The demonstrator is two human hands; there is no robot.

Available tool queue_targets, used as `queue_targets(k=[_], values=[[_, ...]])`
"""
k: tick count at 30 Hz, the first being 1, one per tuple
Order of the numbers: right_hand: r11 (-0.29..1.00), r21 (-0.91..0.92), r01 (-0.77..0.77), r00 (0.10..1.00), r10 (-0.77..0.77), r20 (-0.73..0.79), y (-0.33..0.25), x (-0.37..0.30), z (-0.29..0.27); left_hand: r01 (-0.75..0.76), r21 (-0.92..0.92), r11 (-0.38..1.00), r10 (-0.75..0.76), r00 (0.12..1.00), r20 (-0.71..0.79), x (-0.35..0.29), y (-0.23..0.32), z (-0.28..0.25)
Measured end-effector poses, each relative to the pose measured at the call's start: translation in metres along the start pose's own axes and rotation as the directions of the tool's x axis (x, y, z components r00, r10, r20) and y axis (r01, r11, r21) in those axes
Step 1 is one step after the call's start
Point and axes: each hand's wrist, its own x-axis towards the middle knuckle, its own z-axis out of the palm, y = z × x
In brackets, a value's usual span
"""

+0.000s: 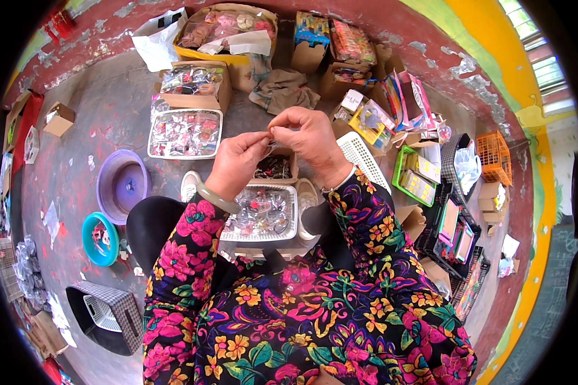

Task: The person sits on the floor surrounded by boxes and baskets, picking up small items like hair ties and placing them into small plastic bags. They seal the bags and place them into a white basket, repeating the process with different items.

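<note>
My left hand [239,162] and my right hand [312,145] meet in front of me, fingertips pinched together. Between them is something small, too tiny and covered by the fingers to name; a faint see-through sliver shows just under the fingertips. Below the hands, a white basket [291,235] by my knees holds many small items in clear packets. Just behind it, partly hidden by my hands, is a cardboard box [294,173] of small dark pieces. Left of my left hand stands another white basket [217,141] full of small packets with red and pink contents.
A purple basin [141,173] and a teal basin [114,247] sit on the floor to the left. Cardboard boxes of packed goods line the far wall, beside a brown cloth [284,90]. To the right are a green basket [399,174], black crates [470,247] and an orange crate [493,157].
</note>
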Motion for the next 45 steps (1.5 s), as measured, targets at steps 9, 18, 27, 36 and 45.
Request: queue_targets(k=[9,18,27,36,45], values=[[0.872,0.468,-0.147,0.965,0.23,-0.126,-0.004,-0.022,-0.049,0.254,-0.32,0.913,-0.218,0.965,0.142,-0.001,0.018,-0.001],[0.863,0.496,-0.093,0.81,0.355,-0.466,0.021,-0.152,-0.163,0.23,-0.31,0.922,-0.181,0.967,0.179,0.001,0.01,-0.004],[0.808,0.309,-0.501,0.495,0.561,-0.663,0.137,-0.331,-0.194,0.267,-0.257,0.929,-0.231,0.959,0.164,0.006,0.0,0.005],[0.653,-0.013,-0.757,0.475,0.537,-0.697,0.248,-0.422,-0.186,0.3,-0.206,0.931,-0.263,0.947,0.186,0.01,-0.01,0.009],[0.379,0.046,-0.924,0.221,0.629,-0.745,0.292,-0.448,-0.185,0.313,-0.183,0.932,-0.283,0.943,0.173,0.008,-0.009,0.016]])
